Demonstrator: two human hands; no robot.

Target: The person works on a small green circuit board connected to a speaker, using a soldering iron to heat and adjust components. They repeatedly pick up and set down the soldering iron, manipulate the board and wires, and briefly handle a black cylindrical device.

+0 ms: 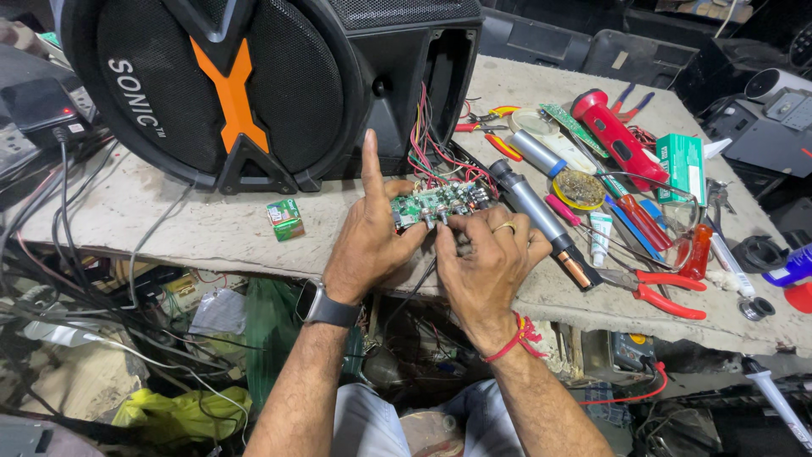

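Near the middle of the frame, one green circuit board (431,206) sits at the front edge of the workbench (211,224), held between the person's two hands. A bundle of red, yellow and other coloured wires (427,144) runs from the board up into the open side of the single large black speaker cabinet (279,85) with its orange trim, at upper left. The left hand (370,241) grips the board's left end between thumb and curled fingers, while its index finger stands straight up, apart from the rest; a dark watch (328,311) circles that wrist. The right hand (486,258) is closed on the board's right front edge, fingers bent down together over the knobs, a ring on one finger and a red thread band (512,336) at the wrist. Both forearms rise from the bottom of the frame and converge on the board. Just right of the right hand lies one grey soldering tool (533,211) with a copper-coloured tip. Further right are one red torch (613,135), one red-handled pair of pliers (664,292) and two red-handled screwdrivers (639,218) (others may be buried in the clutter). One small green box (285,219) lies alone left of the hands.
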